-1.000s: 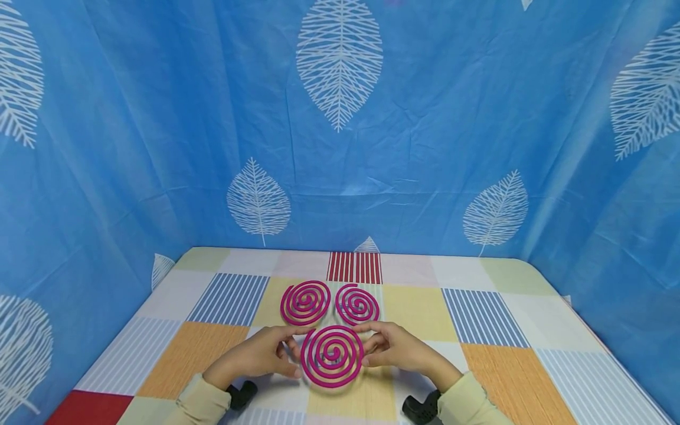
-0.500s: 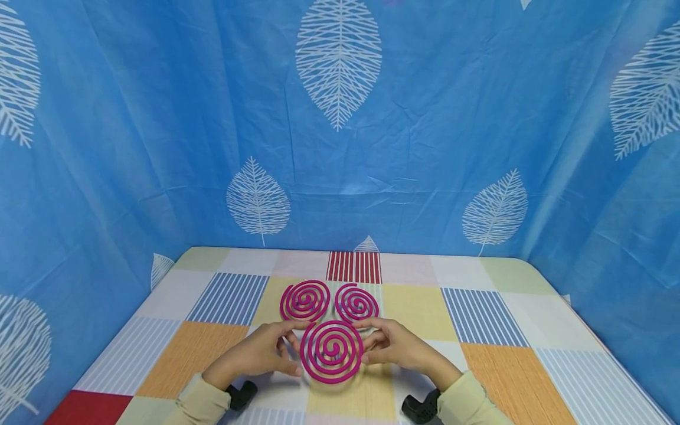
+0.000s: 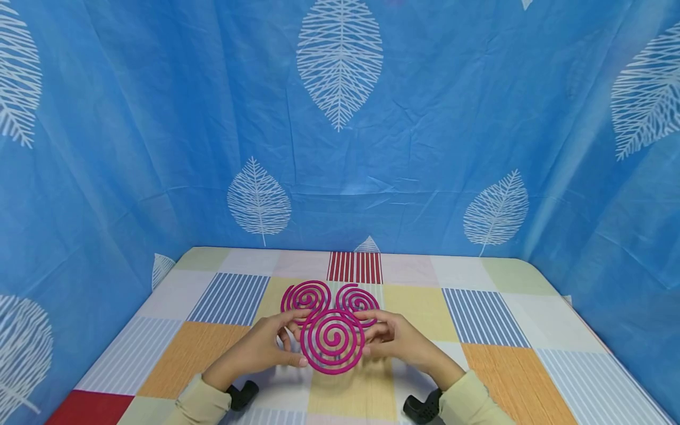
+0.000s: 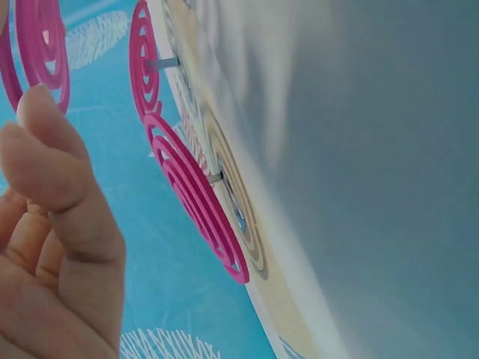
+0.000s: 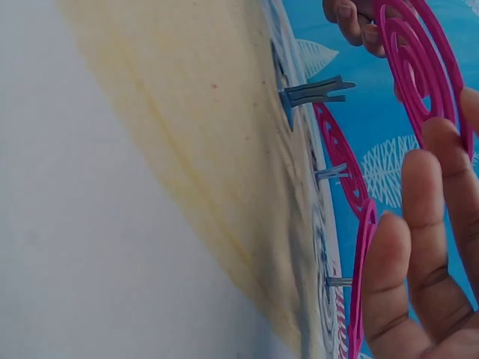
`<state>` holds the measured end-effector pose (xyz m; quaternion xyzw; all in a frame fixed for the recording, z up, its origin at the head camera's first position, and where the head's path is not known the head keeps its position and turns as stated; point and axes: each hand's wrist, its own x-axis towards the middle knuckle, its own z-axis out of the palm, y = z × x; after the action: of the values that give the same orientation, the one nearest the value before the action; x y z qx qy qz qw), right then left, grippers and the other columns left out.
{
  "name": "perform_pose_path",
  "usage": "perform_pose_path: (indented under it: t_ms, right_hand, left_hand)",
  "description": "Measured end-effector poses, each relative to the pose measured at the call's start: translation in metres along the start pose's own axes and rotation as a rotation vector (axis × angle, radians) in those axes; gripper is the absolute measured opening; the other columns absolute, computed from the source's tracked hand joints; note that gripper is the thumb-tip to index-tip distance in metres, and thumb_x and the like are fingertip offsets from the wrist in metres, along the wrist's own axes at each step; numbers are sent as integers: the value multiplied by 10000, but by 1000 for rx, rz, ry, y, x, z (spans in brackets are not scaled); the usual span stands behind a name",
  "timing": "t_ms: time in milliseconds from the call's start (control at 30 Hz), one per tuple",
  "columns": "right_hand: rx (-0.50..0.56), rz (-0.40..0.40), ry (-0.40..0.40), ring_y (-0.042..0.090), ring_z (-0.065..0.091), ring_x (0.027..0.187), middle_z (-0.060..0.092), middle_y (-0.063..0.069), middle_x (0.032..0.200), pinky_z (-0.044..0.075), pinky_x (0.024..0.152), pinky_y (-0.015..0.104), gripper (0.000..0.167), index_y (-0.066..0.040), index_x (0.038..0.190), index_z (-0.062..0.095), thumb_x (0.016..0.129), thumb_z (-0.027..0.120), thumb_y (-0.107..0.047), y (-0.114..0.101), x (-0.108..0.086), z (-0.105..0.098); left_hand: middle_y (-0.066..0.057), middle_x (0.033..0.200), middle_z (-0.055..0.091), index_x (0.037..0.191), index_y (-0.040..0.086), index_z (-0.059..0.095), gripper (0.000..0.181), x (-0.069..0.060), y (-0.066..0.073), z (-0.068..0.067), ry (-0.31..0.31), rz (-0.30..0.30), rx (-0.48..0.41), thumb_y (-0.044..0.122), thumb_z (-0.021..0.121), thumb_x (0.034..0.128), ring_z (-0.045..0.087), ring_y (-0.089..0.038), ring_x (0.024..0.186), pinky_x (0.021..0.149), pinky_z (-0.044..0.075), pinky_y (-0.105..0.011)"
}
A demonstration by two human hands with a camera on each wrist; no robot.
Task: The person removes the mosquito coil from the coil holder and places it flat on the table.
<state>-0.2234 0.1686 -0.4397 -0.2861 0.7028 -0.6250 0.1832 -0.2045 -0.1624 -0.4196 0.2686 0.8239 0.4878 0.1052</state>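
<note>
Both hands hold a pink mosquito coil [image 3: 334, 339] by its rim, my left hand [image 3: 268, 341] at one side and my right hand [image 3: 395, 343] at the other. In the right wrist view this coil is clear of a small metal stand [image 5: 318, 90] whose prongs are bare. Two more pink coils sit beyond it on stands of their own: the rear left coil [image 3: 305, 295] and the rear right coil [image 3: 358, 303]. In the head view the held coil overlaps their near edges. The left wrist view shows the left thumb at the held coil's edge.
A patchwork-patterned cloth [image 3: 430, 307] covers the table. Blue curtains [image 3: 414, 147] with white leaf prints enclose its back and sides. Black wrist devices [image 3: 422, 408] are beneath the sleeves.
Both hands have raised the front coil and it has shifted up the head view, now overlapping the two rear coils. Those two have stayed in place.
</note>
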Motion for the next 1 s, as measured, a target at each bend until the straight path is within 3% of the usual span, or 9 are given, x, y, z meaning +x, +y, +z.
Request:
perform_pose_path:
  t_ms: [100, 200, 500, 767, 1000]
  right_hand:
    - [46, -20, 9, 119, 731, 891, 804, 7, 1033, 576, 835, 253, 675, 179, 1524, 431, 966, 772, 13, -1, -1, -2]
    - [88, -40, 4, 105, 723, 915, 796, -53, 1034, 574, 860, 248, 692, 185, 1532, 406, 974, 771, -1, -3, -1, -4]
    - [130, -78, -34, 104, 707, 937, 784, -41, 1057, 570, 841, 247, 715, 190, 1556, 356, 989, 749, 3, -5, -2, -10]
    - [106, -69, -41, 133, 725, 964, 757, -11, 1062, 600, 849, 279, 770, 141, 1594, 350, 964, 774, 10, -12, -4, -17]
    - [85, -73, -43, 156, 730, 974, 767, 1, 1090, 611, 859, 300, 779, 125, 1600, 356, 965, 786, -8, -16, -8, -26]
  left_hand:
    - [-30, 1024, 624, 1559, -65, 498, 837, 0, 1, 0, 24, 5, 21, 132, 930, 870, 629, -121, 772, 624, 531, -285]
    - [-26, 1031, 624, 1568, -34, 507, 832, 0, 3, 0, 43, 4, 34, 160, 928, 878, 631, -121, 783, 643, 528, -289]
    - [-66, 975, 697, 1594, -48, 456, 834, 0, 11, 3, 51, 53, -11, 138, 896, 911, 660, -114, 794, 675, 521, -301]
    - [36, 893, 752, 1634, -13, 402, 865, 2, 12, 13, 64, 74, -28, 172, 876, 935, 673, -116, 830, 774, 563, -307]
    - [16, 886, 747, 1651, -21, 358, 874, 6, 16, 22, 65, 84, -68, 153, 855, 953, 680, -128, 840, 810, 579, -331]
